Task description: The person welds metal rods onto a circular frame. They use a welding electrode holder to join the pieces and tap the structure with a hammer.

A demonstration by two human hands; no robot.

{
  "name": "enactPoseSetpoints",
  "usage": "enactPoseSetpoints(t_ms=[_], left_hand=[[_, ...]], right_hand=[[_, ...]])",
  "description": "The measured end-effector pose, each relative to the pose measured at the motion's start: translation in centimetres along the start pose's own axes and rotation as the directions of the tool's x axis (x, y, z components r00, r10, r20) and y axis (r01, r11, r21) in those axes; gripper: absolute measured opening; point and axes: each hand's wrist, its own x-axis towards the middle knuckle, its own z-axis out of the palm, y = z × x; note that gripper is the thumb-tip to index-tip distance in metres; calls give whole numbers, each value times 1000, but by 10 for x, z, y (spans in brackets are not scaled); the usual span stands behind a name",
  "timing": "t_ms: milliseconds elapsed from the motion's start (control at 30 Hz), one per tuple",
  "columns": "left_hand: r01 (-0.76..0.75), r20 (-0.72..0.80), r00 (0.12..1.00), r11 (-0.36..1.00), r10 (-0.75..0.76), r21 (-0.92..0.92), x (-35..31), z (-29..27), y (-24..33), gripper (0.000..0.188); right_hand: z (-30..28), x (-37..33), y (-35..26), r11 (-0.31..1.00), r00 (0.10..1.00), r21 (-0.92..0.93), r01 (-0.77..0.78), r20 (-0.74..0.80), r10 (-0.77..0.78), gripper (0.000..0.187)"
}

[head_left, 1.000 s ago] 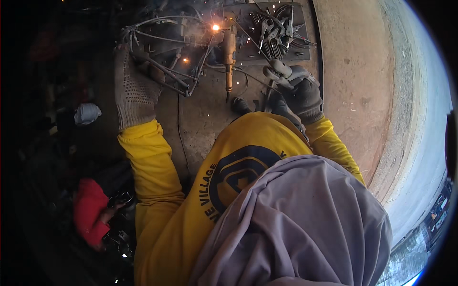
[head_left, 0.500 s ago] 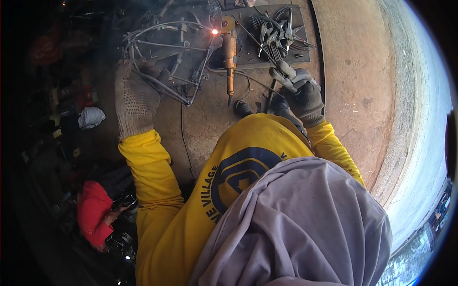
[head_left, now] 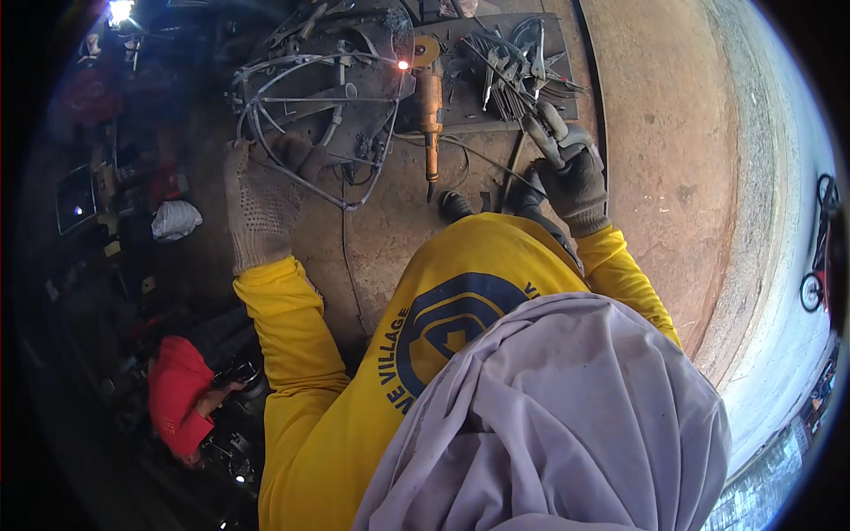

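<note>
Head cam: L hand (head_left: 268, 193) fingers grip metal frame (head_left: 332, 100) edge, R hand (head_left: 574, 188) grips grey tool (head_left: 549, 126), wide floor (head_left: 664, 159) R.

Dark capital letters (head_left: 395, 358) stand on the yellow shirt (head_left: 478, 252), curving up the left side of a dark blue emblem (head_left: 427, 325) with a rounded outline and an angular centre. More lettering (head_left: 531, 289) sits at its upper right. The grey cloth (head_left: 567, 416) covers the rest. A co-worker's red shirt (head_left: 177, 389) bears small, faint marks, unreadable here.
</note>
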Motion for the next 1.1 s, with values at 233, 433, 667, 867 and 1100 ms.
enactPoseSetpoints(t_ms=[233, 433, 667, 867, 1100], left_hand=[[-120, -122, 984, 989, 130, 90, -2, 18, -5, 47], [-119, -110, 985, 987, 131, 107, -4, 19, -5, 43], [-88, 4, 996, 988, 88, 128, -10, 13, 0, 53], [-56, -35, 998, 994, 60, 90, -9, 10, -7, 40], [-154, 57, 987, 986, 151, 60, -9, -5, -23, 36]], right_hand=[[-1, -3, 6, 999, 999, 21, 29, 21, -29, 46], [-1, -5, 7, 999, 999, -39, 13, 31, -12, 46], [1, -3, 9, 999, 1000, -32, 17, -4, -17, 28], [0, -4, 11, 993, 998, -121, -11, 58, 19, 64], [-7, 15, 17, 723, 806, 381, -576, 121, 579, 46]])
